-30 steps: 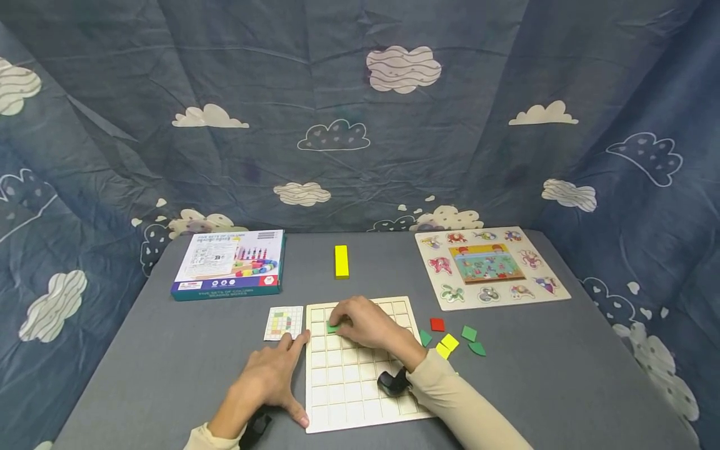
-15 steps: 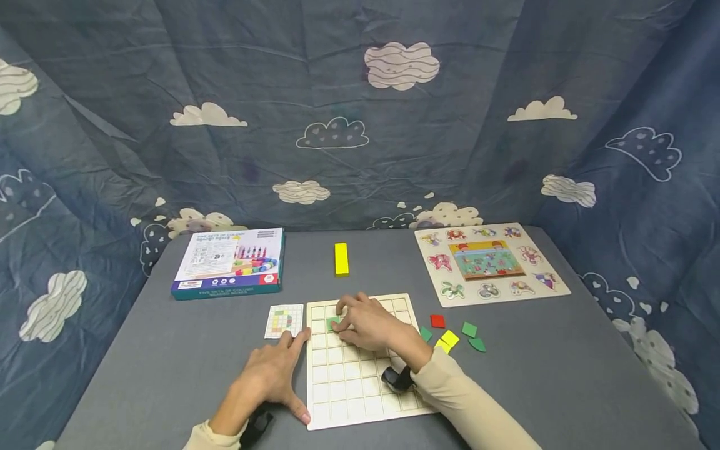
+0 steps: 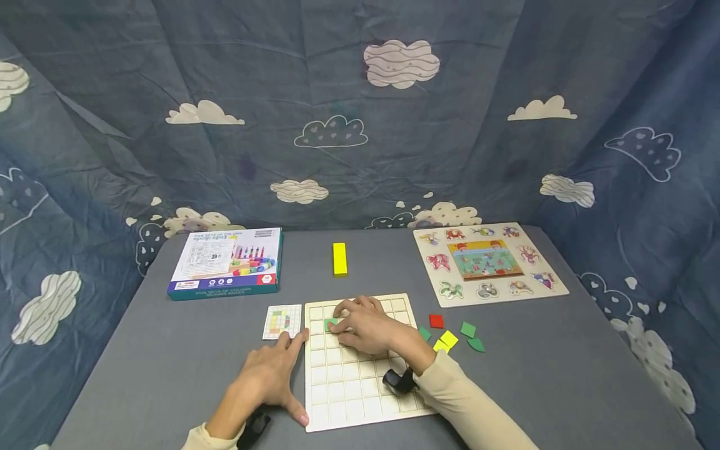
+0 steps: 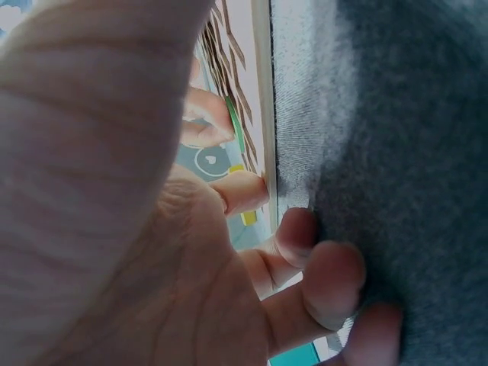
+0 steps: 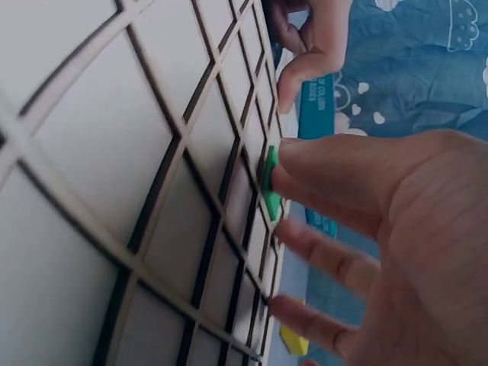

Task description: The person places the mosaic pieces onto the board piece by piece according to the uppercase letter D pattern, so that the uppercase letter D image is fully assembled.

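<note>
A pale wooden grid board lies in front of me. My left hand rests at its left side, fingers spread, with thumb and index finger against the edge. Over the board's upper left is my right hand. Its thumb and fingertips touch a green square tile at one of the upper left cells. In the right wrist view, the green tile sits at the grid surface beneath the fingertips, the fingers fairly straight. Whether the tile lies fully flat is hard to tell. A small pattern card lies beyond the left fingertips.
Right of the board are a red square tile, yellow tiles, a green square and a green leaf-shaped tile. Farther back stand a boxed game, a yellow block and a picture puzzle board.
The right hand's fingers have drawn slightly right and loosened from the green tile, which shows more fully in the grid. The left hand has stayed at the board's edge.
</note>
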The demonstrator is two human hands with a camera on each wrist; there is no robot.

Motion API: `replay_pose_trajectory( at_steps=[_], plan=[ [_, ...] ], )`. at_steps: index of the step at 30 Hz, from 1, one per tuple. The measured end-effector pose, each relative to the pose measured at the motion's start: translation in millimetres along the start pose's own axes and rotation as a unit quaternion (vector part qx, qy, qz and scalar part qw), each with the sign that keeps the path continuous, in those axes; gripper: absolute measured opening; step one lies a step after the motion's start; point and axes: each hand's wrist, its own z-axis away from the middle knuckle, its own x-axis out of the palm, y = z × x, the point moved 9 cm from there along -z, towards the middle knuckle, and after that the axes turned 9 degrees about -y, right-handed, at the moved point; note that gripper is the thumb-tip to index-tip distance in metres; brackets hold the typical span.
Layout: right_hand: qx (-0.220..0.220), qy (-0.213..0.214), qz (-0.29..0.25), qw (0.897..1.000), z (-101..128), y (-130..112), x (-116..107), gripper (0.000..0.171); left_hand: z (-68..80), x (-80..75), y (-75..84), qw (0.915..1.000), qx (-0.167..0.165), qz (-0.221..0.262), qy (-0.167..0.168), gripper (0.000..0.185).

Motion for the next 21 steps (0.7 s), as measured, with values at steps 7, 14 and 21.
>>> replay_pose_trajectory(
  at_steps=[7, 14, 21],
  plan=[
    [-0.001, 0.011, -0.001, 1.0, 4.2, 5.4, -2.5, 0.036, 0.0, -7.2, 0.9, 1.0, 0.001, 0.002, 0.006, 0.152],
    [-0.04, 0.046, -0.022, 0.998, 18.0, 8.9, -8.3, 0.039, 0.6, -4.5, -1.8, 1.0, -0.004, 0.004, 0.004, 0.151],
    [-0.035, 0.071, -0.045, 0.996, 38.4, 18.7, -18.3, 0.037, 2.3, -0.5, -0.6, 0.9999, 0.0, 0.002, 0.014, 0.15]
  ],
)
